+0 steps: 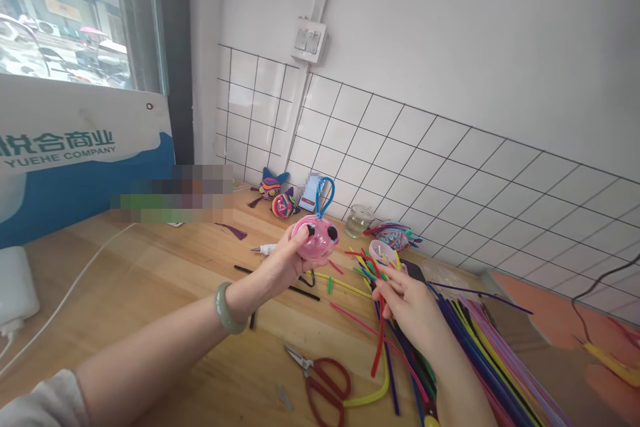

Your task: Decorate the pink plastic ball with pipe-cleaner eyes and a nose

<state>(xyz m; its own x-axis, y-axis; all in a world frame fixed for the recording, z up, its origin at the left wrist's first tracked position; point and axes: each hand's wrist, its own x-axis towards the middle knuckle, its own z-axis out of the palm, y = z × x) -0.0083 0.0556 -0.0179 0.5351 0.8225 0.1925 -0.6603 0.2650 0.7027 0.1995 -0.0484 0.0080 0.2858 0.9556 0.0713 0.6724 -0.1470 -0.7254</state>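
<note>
Your left hand [286, 268] has its grip closed around the pink ball [324, 248], raised above the worktop [175, 273] near the middle of the view, with the thumb across its front beside one of two black patches [333, 233]. A blue loop [333, 193] stands up from its top. Your right hand [413, 300] appears to pinch a red stem [378, 353] between thumb and fingers, its lower end hanging; the fingers partly hide the contact. The two hands are apart.

To handle this well, support the ball from beneath and press lightly, keeping your thumb off the patch and the loop clear of your fingers. Take the red stem alone: cut pieces crowd the pale cup [381, 249] just beyond your fingertips, and a neighbour could easily snag. Keep your right sleeve side clear of the bundle of long stems [480, 333] beside the forearm. The red-handled scissors [311, 373] point toward your left arm, so mind their tips when you lower it.

The board [85, 180] at your left reads "YUEHE COMPANY" beneath large Chinese characters, the first cut by the frame's edge. The phone [311, 193] against the grid has a masked screen you cannot read.
</note>
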